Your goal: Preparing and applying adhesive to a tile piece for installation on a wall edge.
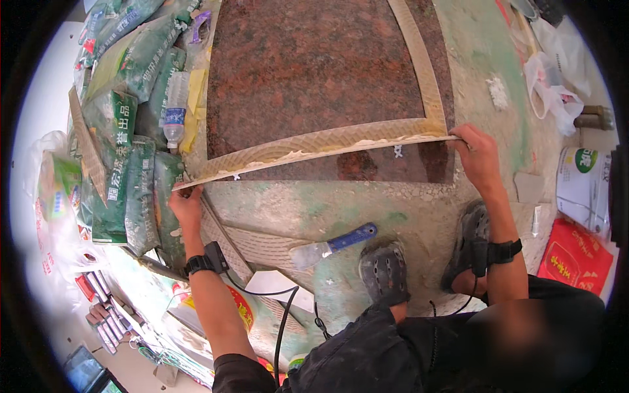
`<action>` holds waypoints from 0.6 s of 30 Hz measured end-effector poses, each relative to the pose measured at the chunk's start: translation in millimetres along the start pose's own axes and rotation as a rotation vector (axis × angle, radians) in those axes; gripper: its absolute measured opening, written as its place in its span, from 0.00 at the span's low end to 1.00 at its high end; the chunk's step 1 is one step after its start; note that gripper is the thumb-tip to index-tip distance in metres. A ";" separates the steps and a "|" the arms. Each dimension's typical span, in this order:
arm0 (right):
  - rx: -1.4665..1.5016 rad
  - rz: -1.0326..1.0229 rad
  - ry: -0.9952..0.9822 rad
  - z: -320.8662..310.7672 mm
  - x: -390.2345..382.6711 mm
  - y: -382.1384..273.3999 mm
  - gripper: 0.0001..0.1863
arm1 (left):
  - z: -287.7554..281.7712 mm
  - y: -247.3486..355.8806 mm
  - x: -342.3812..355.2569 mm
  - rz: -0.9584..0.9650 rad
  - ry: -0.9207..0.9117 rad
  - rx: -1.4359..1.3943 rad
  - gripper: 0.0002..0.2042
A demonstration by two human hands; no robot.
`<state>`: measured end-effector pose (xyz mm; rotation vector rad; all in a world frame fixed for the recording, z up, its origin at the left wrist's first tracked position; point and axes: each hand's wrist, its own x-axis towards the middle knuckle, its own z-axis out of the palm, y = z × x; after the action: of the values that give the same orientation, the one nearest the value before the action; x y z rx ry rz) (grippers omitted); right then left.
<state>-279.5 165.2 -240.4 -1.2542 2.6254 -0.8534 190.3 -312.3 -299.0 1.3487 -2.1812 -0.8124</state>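
**Both hands on the near edge of a raised red stone tile**

Left hand (187, 203) gripped the left near corner of the red granite tile (314, 72), fingers closed on the edge. Right hand (477, 157) was closed on the right near corner. The tile was held tilted up at its near edge, showing its ribbed tan underside (314, 147) with patches of pale adhesive (386, 140) along it. Each wrist carried a black band.

Below the lifted edge lay a bed of grey-green mortar (308, 209). A putty knife with a blue handle (334, 245) rested on the mortar, near the person's two dark perforated shoes (383, 268).

Further left: a stack of green sacks (124, 157) with a plastic water bottle (174, 108) lying on it. Far right: white plastic bags (553, 98); near right, a red packet (576, 255)
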 end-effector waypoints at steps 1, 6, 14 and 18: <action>-0.001 0.003 -0.004 0.1 -0.2 -0.5 0.08 | -1.6 -2.8 0.0 0.018 -0.001 0.043 0.09; -0.002 -0.004 0.024 -0.8 -2.2 0.2 0.08 | -3.3 -20.1 6.1 0.111 -0.013 0.143 0.11; 0.033 -0.013 0.010 0.6 -2.3 4.1 0.07 | 18.7 35.4 -47.1 -0.083 0.452 0.268 0.10; -0.014 -0.018 0.015 2.3 -2.1 5.7 0.09 | 74.7 125.0 -111.3 0.212 0.443 0.278 0.10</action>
<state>-281.3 168.6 -245.6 -1.2820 2.6402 -0.8515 109.4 -149.7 -275.1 1.2465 -2.0750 -0.1146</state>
